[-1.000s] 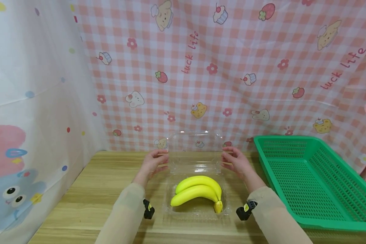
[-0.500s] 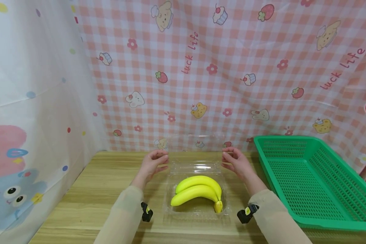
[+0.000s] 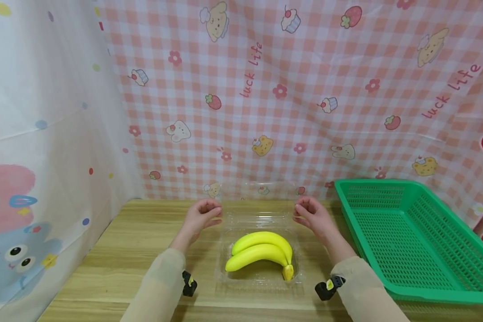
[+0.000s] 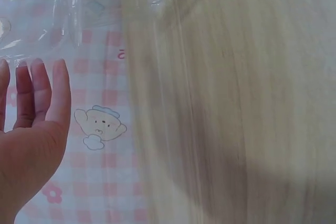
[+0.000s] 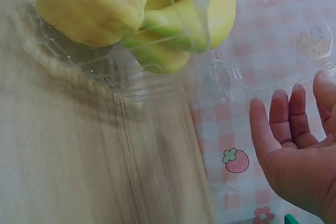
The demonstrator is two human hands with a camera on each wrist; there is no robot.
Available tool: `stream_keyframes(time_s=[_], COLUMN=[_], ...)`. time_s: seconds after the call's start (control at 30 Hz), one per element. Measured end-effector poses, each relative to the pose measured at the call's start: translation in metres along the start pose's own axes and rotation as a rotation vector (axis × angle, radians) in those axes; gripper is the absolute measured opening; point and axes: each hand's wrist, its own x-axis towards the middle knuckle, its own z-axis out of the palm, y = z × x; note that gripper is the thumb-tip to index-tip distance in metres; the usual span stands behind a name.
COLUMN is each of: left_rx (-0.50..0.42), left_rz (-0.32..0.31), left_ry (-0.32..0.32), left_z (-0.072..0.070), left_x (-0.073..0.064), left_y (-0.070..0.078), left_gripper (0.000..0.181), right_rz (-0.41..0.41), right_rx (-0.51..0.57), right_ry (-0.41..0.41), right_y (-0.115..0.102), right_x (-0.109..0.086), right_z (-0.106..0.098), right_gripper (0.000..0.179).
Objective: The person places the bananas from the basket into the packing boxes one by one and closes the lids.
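On the wooden table (image 3: 116, 255) sits a clear plastic clamshell box (image 3: 257, 286) with its lid (image 3: 261, 218) raised at the back. Inside lies a bunch of yellow bananas (image 3: 261, 255), stem end at the front right. My left hand (image 3: 201, 219) is at the lid's left side, its fingertips (image 4: 60, 66) by the lid's edge. At the right side, my right hand (image 3: 314, 217) mirrors it, with fingertips (image 5: 256, 103) close to the edge. Whether the fingertips touch the clear plastic is hard to tell. Neither hand's fingers wrap round the lid.
A green plastic basket (image 3: 418, 250) with slotted walls stands on the right, beyond my right forearm. Behind the table hangs a pink checked cloth (image 3: 241, 125), and a white patterned cloth (image 3: 64, 134) is at the left. Black wrist cameras (image 3: 327, 288) sit under both sleeves.
The lid's upper edge now appears lower, and the lid's angle has changed. Both hands have stayed almost in place, with fingers bent slightly more. My wrists have shifted a little outward.
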Motion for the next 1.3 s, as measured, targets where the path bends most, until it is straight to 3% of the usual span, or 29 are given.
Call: stream_keyframes(time_s=[0.43,0.67,0.87,1.03,1.13,1.3], left_rx=[0.162,0.306,0.414,0.522,0.588,0.644], left_rz=[0.162,0.239,0.288,0.431,0.547,0.660], left_ry=[-0.091,-0.092,-0.078,-0.095,-0.116,-0.190], left_z=[-0.006,-0.009,-0.006,0.000,-0.004,-0.014], left_x=[-0.011,-0.017,-0.026,-0.037,-0.035,-0.031], left_y=[-0.005,-0.008,-0.003,0.008,0.002,-0.010], left_gripper=[0.019,0.013,0.006,0.007,0.012,0.022], right_rz=[-0.113,-0.167,-0.319,-0.457,-0.508,-0.558], right_rx=[-0.196,-0.395,-0.576,-0.674,-0.715,-0.759], right_ry=[-0.016,-0.009,0.004,-0.024,-0.041,-0.084], right_y=[-0.001,-0.003,-0.001,0.003,0.004,0.004], right_x=[-0.016,-0.025,-0.031,-0.035,-0.038,-0.041], right_z=[-0.002,-0.005,-0.006,-0.008,-0.010,-0.013], right_gripper=[0.019,0.013,0.006,0.013,0.015,0.018])
